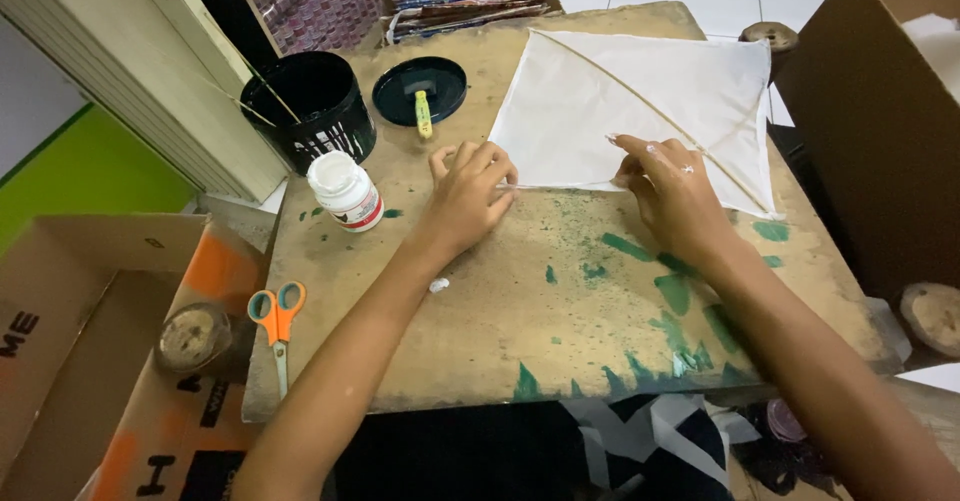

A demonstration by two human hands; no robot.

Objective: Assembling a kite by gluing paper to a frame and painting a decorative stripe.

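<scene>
I press the white paper kite (640, 111) flat on the paint-stained board (560, 301); my left hand (468, 196) pins the folded lower edge, while my right hand (672, 186) pinches it, so I'd smooth outward evenly.

Cardboard box (880, 101) cut off at right edge

Both bare hands, left (468, 193) and right (672, 183), palms down, fingers bent.
</scene>
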